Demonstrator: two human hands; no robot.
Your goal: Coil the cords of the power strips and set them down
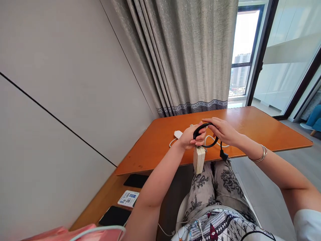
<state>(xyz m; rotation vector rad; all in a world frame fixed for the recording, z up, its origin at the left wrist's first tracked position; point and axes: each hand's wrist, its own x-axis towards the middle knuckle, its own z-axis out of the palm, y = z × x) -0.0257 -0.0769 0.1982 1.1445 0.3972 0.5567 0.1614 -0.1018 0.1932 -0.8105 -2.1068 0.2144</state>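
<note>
My left hand is closed around a looped black power cable above the table's near edge. My right hand has its fingers reaching over the same loop, with the cable between thumb and fingers. A black plug dangles from the cable below my right hand. Under my left hand hangs an off-white rectangular block, apparently joined to the cable. A white cord lies on the table behind my hands. Left of them is a small white plug-like piece with its own cord.
The orange-brown table runs ahead of me, with a grey curtain behind. On a lower wooden surface at left lie a dark phone-like slab, a white printed card and another dark flat item. Pink material sits at bottom left.
</note>
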